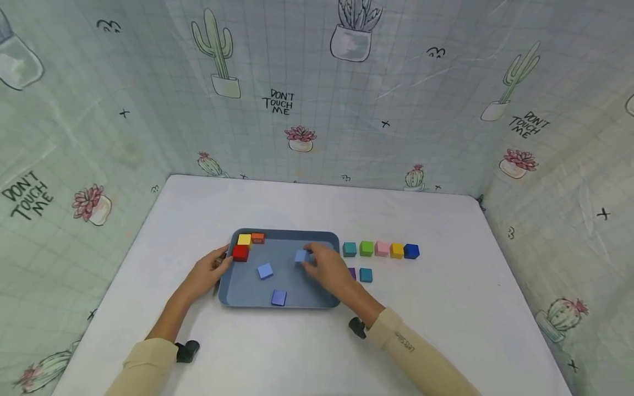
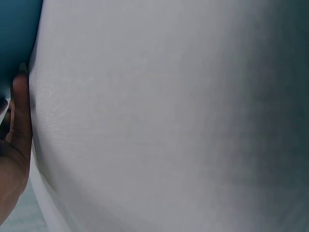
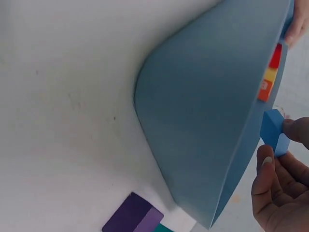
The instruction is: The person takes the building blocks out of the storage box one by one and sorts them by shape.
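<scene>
A light blue cube (image 1: pixel 302 257) is pinched between the thumb and fingers of my right hand (image 1: pixel 329 269), over the right part of a blue-grey tray (image 1: pixel 292 235). The right wrist view shows the cube (image 3: pixel 273 129) between the thumb and fingertips. My left hand (image 1: pixel 205 273) holds the tray at its left rim, and in the left wrist view a finger (image 2: pixel 21 96) lies along the tray's side. Inside the tray, a red cube (image 1: pixel 240 253), a yellow cube (image 1: pixel 244 240) and an orange cube (image 1: pixel 257 238) sit at the upper left. Two more light blue cubes (image 1: pixel 264 271) (image 1: pixel 279 297) lie apart, lower down.
Right of the tray, a row holds a teal cube (image 1: pixel 349 249), green cube (image 1: pixel 366 248), pink cube (image 1: pixel 382 248), yellow-orange cube (image 1: pixel 397 251) and dark blue cube (image 1: pixel 411 251). Below are another teal cube (image 1: pixel 366 275) and a partly hidden purple cube (image 1: pixel 352 273). Patterned cloth (image 1: pixel 346 110) surrounds the white table (image 1: pixel 421 330).
</scene>
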The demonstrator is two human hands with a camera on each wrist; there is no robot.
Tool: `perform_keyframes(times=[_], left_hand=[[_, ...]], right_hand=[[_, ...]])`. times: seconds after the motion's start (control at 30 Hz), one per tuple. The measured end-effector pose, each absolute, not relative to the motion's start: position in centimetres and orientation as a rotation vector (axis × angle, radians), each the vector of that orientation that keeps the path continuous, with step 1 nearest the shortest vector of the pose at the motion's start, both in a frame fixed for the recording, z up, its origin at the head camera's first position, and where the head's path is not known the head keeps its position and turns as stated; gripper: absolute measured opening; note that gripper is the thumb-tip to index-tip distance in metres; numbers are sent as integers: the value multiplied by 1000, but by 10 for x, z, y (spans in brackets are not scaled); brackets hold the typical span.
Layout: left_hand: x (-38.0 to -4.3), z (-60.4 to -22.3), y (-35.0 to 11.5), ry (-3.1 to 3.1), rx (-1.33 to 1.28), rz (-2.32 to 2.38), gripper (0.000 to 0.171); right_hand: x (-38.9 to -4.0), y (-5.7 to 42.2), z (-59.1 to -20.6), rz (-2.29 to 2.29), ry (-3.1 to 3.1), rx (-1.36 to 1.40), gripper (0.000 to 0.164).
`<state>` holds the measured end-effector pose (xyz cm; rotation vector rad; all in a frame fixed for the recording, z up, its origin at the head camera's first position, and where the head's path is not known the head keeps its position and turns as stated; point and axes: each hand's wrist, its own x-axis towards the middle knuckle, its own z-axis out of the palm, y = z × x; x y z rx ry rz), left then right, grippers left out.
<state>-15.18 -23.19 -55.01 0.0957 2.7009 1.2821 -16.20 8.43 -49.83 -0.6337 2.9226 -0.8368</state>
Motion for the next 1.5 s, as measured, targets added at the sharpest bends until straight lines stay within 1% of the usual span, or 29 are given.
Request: perform_keyframes(times=[0.23,1.1,1.5], left_hand=[[-152,-548,-232,2702,92,1267,60],[-152,-546,-232,2717,97,1242,59],[-153,-549,-232,2701,78,1248,61]], right_hand=[[-165,91,-494,-787,2946,-657,36],[-158,122,-494,-890,2925,-622,38],[-158,133,-491,-857,2986,-583,38]])
